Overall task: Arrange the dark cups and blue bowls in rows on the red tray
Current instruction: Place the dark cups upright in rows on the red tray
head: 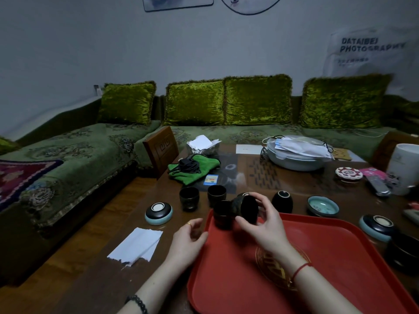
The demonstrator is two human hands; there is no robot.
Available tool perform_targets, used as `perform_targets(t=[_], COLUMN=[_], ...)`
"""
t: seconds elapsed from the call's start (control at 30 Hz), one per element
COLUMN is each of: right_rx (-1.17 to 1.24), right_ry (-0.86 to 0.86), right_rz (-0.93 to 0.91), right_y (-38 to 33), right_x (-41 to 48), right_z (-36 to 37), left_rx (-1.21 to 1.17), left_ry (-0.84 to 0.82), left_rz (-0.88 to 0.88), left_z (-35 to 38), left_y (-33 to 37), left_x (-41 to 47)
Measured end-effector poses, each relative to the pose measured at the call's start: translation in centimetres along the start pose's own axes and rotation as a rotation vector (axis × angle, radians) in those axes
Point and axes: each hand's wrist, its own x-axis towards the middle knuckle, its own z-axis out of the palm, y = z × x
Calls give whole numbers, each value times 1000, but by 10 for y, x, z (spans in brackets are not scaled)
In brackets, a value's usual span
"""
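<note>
The red tray [317, 268] lies on the wooden table in front of me. One dark cup [223, 215] stands upright in the tray's far left corner. My right hand [265, 223] holds a second dark cup [246, 207] tilted on its side just above that corner, mouth towards me. My left hand [188, 241] rests open at the tray's left rim. Two more dark cups [189, 198] [216, 196] stand upright beyond the tray, and another [282, 201] sits upside down. Blue bowls lie upside down at the left [158, 213] and right [376, 226]; one [323, 206] is upright.
A torn white paper [138, 245] lies left of the tray. Further back are a green cloth with a black cable [192, 166], a small card [212, 180], a grey lidded pan [299, 152], a round coaster [349, 174], a remote [377, 185] and a white container [405, 168]. A green sofa stands behind.
</note>
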Motion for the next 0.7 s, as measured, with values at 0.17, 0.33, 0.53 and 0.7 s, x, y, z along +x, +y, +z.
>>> perform_targets(t=[0.17, 0.33, 0.53, 0.7], right_rx=[-148, -229, -303, -331], right_ry=[49, 14, -37, -64], right_rz=[54, 121, 196, 234], right_y=[5, 12, 27, 37], right_x=[13, 19, 20, 20], right_z=[-17, -20, -14, -8], left_rx=[49, 40, 16, -5], left_ry=[-11, -7, -7, 2], left_rz=[-4, -27, -57, -68], left_z=[4, 4, 3, 3], left_y=[-6, -6, -9, -10], left_x=[0, -1, -7, -8])
